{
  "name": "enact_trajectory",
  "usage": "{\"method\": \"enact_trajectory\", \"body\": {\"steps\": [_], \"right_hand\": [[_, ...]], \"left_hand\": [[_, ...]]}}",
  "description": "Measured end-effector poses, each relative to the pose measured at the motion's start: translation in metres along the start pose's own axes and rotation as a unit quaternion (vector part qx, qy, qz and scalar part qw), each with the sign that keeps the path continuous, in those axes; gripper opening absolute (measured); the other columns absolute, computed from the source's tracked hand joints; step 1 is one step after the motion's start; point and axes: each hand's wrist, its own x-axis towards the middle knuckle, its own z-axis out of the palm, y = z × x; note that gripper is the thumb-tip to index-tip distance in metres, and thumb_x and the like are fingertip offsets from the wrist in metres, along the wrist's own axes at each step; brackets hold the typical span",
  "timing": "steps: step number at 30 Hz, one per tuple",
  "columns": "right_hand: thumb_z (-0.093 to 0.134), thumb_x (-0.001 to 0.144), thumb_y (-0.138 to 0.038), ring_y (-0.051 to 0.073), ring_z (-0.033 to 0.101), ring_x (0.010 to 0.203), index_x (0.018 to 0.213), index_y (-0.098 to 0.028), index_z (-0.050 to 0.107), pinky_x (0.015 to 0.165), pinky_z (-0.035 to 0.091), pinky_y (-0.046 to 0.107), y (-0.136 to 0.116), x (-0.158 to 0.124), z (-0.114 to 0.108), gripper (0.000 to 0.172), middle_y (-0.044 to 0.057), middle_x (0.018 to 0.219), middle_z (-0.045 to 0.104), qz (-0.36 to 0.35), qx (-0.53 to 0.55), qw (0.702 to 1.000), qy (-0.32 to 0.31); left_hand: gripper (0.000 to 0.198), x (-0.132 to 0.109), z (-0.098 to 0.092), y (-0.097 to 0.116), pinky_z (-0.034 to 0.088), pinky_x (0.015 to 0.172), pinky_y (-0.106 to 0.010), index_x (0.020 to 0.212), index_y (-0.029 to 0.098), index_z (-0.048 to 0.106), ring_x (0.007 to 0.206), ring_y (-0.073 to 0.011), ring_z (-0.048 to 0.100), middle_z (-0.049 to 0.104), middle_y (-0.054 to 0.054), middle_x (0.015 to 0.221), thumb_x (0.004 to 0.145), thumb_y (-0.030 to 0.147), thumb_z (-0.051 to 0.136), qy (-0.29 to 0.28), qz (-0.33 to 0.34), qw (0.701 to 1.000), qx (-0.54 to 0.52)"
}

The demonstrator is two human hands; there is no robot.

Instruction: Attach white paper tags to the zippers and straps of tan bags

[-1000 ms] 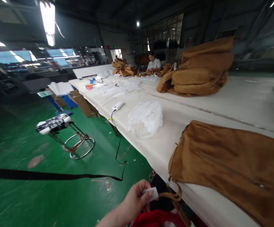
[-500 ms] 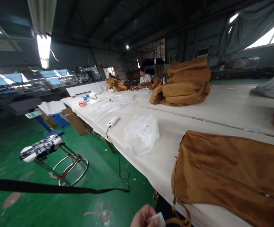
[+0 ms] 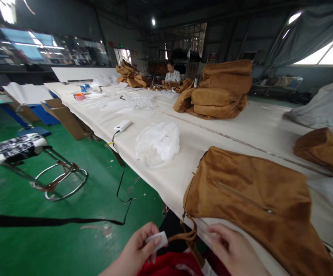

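Observation:
A brown leather bag (image 3: 246, 191) with a slanted zip lies on the near right of the table, its leather strap (image 3: 180, 236) hanging over the edge towards me. My left hand (image 3: 143, 241) is closed on a small white slip (image 3: 158, 241) at the end of that strap. Whether the slip is paper or soft foam, I cannot tell. To the right, my right hand (image 3: 229, 245) is beside the table edge, just below the bag. Its fingers are apart and slightly blurred, with nothing plainly held in them.
A crumpled clear plastic bag (image 3: 157, 143) and a white power strip (image 3: 123, 125) lie along the long table (image 3: 195, 132). Stacked brown bags (image 3: 223, 90) stand farther back, where a person (image 3: 172, 74) sits. A stool (image 3: 54, 172) and black strap (image 3: 51, 221) are on the left.
The view has swung right and down. My right hand has come into view, and more of the near bag and its strap shows. My left hand still holds the white slip.

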Motion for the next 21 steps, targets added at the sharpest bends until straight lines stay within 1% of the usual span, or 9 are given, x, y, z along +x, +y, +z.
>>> {"method": "enact_trajectory", "body": {"steps": [2, 4, 5, 7, 9, 12, 16, 18, 21], "right_hand": [[0.076, 0.072, -0.045, 0.013, 0.054, 0.052, 0.099, -0.02, 0.07, 0.051, 0.041, 0.025, 0.004, 0.014, 0.021, 0.037, -0.001, 0.067, 0.064, 0.016, 0.049, 0.996, -0.071], [0.07, 0.076, -0.051, 0.008, 0.046, 0.044, 0.102, -0.02, 0.068, 0.045, 0.032, 0.022, 0.005, 0.021, 0.04, 0.04, -0.003, 0.062, 0.06, 0.029, 0.155, 0.979, -0.129], [0.068, 0.078, -0.052, 0.007, 0.044, 0.044, 0.098, -0.019, 0.068, 0.045, 0.031, 0.021, 0.005, 0.023, 0.048, 0.039, -0.004, 0.062, 0.059, 0.034, 0.207, 0.968, -0.136], [0.071, 0.076, -0.053, 0.006, 0.046, 0.046, 0.082, -0.016, 0.067, 0.047, 0.033, 0.019, 0.004, 0.026, 0.059, 0.037, -0.003, 0.06, 0.058, 0.048, 0.271, 0.955, -0.114], [0.075, 0.074, -0.05, 0.006, 0.049, 0.047, 0.069, -0.015, 0.063, 0.048, 0.035, 0.019, 0.004, 0.028, 0.064, 0.037, -0.002, 0.06, 0.06, 0.063, 0.297, 0.948, -0.098], [0.079, 0.071, -0.043, 0.006, 0.048, 0.045, 0.068, -0.015, 0.063, 0.046, 0.034, 0.018, 0.002, 0.03, 0.069, 0.033, -0.002, 0.058, 0.06, 0.078, 0.37, 0.921, -0.092], [0.085, 0.065, -0.031, 0.004, 0.048, 0.046, 0.071, -0.015, 0.065, 0.044, 0.034, 0.015, 0.0, 0.029, 0.073, 0.026, -0.004, 0.057, 0.059, 0.099, 0.503, 0.855, -0.079], [0.086, 0.066, -0.03, 0.005, 0.05, 0.047, 0.071, -0.015, 0.066, 0.045, 0.036, 0.015, -0.001, 0.029, 0.074, 0.025, -0.003, 0.058, 0.06, 0.102, 0.514, 0.849, -0.074], [0.085, 0.066, -0.034, 0.005, 0.053, 0.047, 0.07, -0.015, 0.066, 0.044, 0.036, 0.015, -0.002, 0.029, 0.077, 0.027, -0.002, 0.058, 0.062, 0.098, 0.498, 0.859, -0.07]], "left_hand": [[0.048, -0.004, -0.001, 0.002, 0.032, 0.048, -0.019, 0.079, 0.017, 0.05, 0.048, -0.0054, 0.048, 0.066, -0.003, 0.076, 0.079, 0.064, 0.06, -0.005, -0.006, 1.0, -0.009], [0.044, -0.006, -0.003, 0.003, 0.035, 0.051, -0.02, 0.08, 0.017, 0.052, 0.051, -0.0069, 0.049, 0.064, -0.001, 0.069, 0.08, 0.06, 0.061, -0.008, -0.017, 1.0, -0.018], [0.042, -0.007, -0.003, 0.003, 0.036, 0.054, -0.02, 0.08, 0.017, 0.053, 0.054, -0.0077, 0.05, 0.063, 0.0, 0.068, 0.08, 0.058, 0.063, -0.006, -0.019, 1.0, -0.022], [0.039, -0.006, -0.004, 0.003, 0.039, 0.06, -0.021, 0.079, 0.016, 0.057, 0.063, -0.0093, 0.053, 0.065, -0.002, 0.073, 0.079, 0.053, 0.067, -0.003, -0.011, 1.0, -0.029], [0.036, -0.003, -0.005, 0.002, 0.041, 0.067, -0.022, 0.078, 0.015, 0.061, 0.073, -0.0114, 0.055, 0.067, -0.004, 0.086, 0.077, 0.049, 0.071, 0.0, 0.002, 0.999, -0.035], [0.035, 0.002, -0.007, 0.001, 0.041, 0.07, -0.023, 0.076, 0.014, 0.065, 0.076, -0.0126, 0.056, 0.067, -0.004, 0.088, 0.073, 0.047, 0.076, 0.011, -0.005, 0.999, -0.045], [0.038, 0.008, -0.009, -0.002, 0.037, 0.06, -0.02, 0.073, 0.013, 0.066, 0.064, -0.0095, 0.052, 0.066, -0.001, 0.075, 0.065, 0.047, 0.082, 0.038, -0.049, 0.995, -0.081], [0.039, 0.009, -0.009, -0.003, 0.035, 0.057, -0.019, 0.073, 0.013, 0.066, 0.06, -0.0081, 0.051, 0.066, 0.0, 0.072, 0.063, 0.046, 0.083, 0.043, -0.067, 0.991, -0.104], [0.039, 0.01, -0.005, -0.005, 0.034, 0.054, -0.018, 0.074, 0.013, 0.065, 0.056, -0.0072, 0.05, 0.065, 0.0, 0.067, 0.063, 0.045, 0.083, 0.053, -0.089, 0.985, -0.138]]}}
